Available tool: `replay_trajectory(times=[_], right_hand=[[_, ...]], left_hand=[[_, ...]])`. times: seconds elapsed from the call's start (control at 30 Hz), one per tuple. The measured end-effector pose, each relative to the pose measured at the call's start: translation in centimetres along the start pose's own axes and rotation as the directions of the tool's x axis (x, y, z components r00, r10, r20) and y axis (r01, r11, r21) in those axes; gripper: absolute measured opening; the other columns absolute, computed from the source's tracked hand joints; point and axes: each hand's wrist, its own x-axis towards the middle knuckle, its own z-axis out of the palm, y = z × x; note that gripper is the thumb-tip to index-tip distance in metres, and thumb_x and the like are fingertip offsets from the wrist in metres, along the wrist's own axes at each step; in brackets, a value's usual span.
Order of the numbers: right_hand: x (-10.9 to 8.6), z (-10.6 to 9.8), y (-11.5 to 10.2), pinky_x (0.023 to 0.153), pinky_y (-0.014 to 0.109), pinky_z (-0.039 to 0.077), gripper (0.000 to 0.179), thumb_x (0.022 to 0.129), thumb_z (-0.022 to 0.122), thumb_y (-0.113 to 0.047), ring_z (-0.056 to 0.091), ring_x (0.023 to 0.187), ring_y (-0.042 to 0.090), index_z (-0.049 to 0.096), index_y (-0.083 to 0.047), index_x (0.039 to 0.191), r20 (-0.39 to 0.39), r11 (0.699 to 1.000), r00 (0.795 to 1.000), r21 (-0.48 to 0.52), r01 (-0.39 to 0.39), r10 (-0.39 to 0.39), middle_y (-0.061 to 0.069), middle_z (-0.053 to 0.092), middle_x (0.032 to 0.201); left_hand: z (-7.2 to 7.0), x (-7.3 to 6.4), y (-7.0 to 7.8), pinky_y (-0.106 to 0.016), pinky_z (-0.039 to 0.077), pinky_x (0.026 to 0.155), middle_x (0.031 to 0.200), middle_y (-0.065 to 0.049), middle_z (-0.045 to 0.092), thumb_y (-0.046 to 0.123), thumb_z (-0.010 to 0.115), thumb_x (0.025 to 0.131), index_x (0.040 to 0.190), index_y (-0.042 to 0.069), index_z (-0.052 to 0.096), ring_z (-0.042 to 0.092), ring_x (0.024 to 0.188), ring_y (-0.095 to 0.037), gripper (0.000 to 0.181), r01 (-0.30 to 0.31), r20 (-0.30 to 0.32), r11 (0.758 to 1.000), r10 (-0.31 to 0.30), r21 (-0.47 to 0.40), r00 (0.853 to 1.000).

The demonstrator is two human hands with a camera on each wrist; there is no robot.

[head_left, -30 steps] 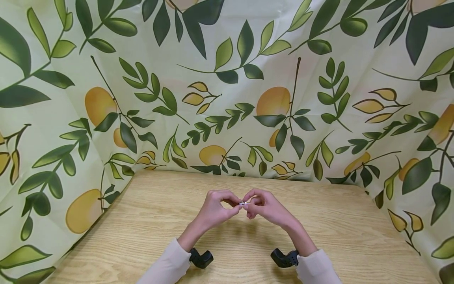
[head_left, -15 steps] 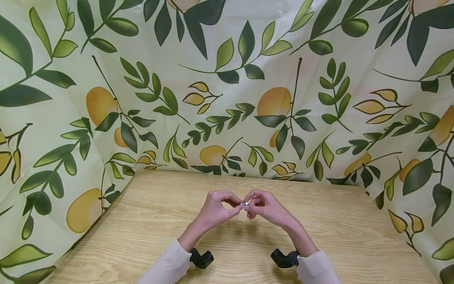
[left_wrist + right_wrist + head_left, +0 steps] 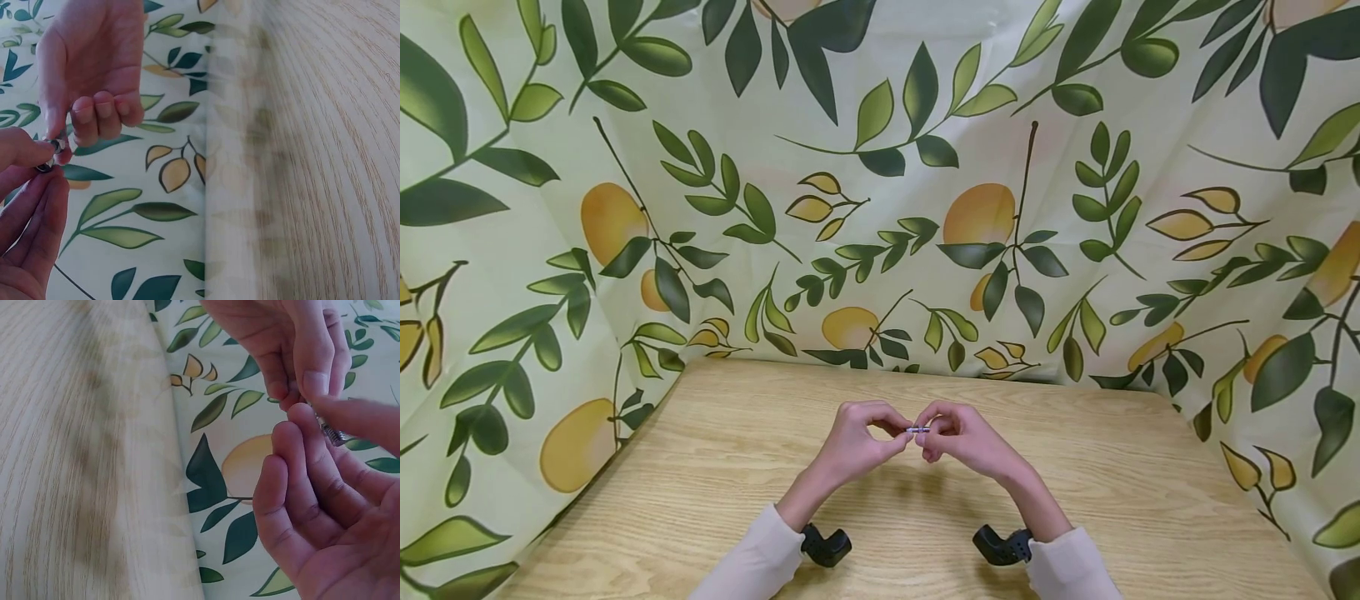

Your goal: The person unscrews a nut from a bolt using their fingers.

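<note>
Both hands meet over the middle of the table around a small silver bolt (image 3: 914, 430). My left hand (image 3: 861, 437) pinches one end of it between thumb and fingertips, hiding that end. In the right wrist view the bolt's threaded end (image 3: 335, 435) pokes out beside the thumb and fingers of my right hand (image 3: 961, 435). That hand pinches a small metal nut (image 3: 59, 146) on the bolt; its fingertips largely cover the nut. The right hand's other fingers are curled in toward its palm.
A light wood-grain table (image 3: 737, 467) lies under the hands. Cloth printed with leaves and oranges (image 3: 880, 250) rises behind and at both sides. Black wrist-worn devices (image 3: 826, 547) sit at both wrists, below pale sleeves (image 3: 752, 554).
The hands stay in place. The right fingertips shift slightly around the nut, which showed brighter half a second ago; more of the bolt shows than one second ago.
</note>
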Motion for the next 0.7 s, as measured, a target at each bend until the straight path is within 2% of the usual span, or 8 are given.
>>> replay_trajectory(times=[0.23, 0.5, 0.7], right_hand=[[-0.03, 0.03, 0.1, 0.076, 0.033, 0.063, 0.026, 0.105, 0.06, -0.023, 0.069, 0.072, 0.016, 0.068, 0.001, 0.111, 0.005, 1.0, 1.0, -0.015, -0.017, 0.017, 0.006, 0.07, 0.078], [-0.08, 0.09, 0.2, 0.075, 0.032, 0.062, 0.024, 0.101, 0.065, -0.016, 0.069, 0.073, 0.015, 0.062, 0.002, 0.116, -0.004, 0.999, 1.0, 0.044, -0.007, 0.007, 0.012, 0.07, 0.081], [0.0, 0.0, 0.17, 0.075, 0.034, 0.063, 0.027, 0.104, 0.061, -0.024, 0.069, 0.073, 0.017, 0.067, 0.001, 0.113, 0.002, 1.0, 1.0, -0.002, -0.019, 0.019, 0.011, 0.07, 0.079]], left_hand=[[0.03, 0.03, 0.04, -0.027, 0.064, 0.072, 0.084, -0.002, 0.079, 0.003, 0.081, 0.085, 0.087, 0.01, 0.08, 0.073, 0.074, -0.008, 0.007, -0.018, -0.008, 1.0, 0.018, -0.002, 1.0], [0.1, 0.04, -0.05, -0.025, 0.064, 0.073, 0.085, -0.003, 0.079, 0.002, 0.081, 0.084, 0.088, 0.01, 0.08, 0.073, 0.074, -0.007, 0.009, -0.018, -0.004, 1.0, 0.018, -0.01, 1.0], [0.07, 0.04, -0.02, -0.025, 0.063, 0.072, 0.084, -0.002, 0.079, 0.002, 0.08, 0.084, 0.087, 0.01, 0.08, 0.072, 0.074, -0.007, 0.009, -0.015, -0.008, 1.0, 0.015, 0.002, 1.0]])
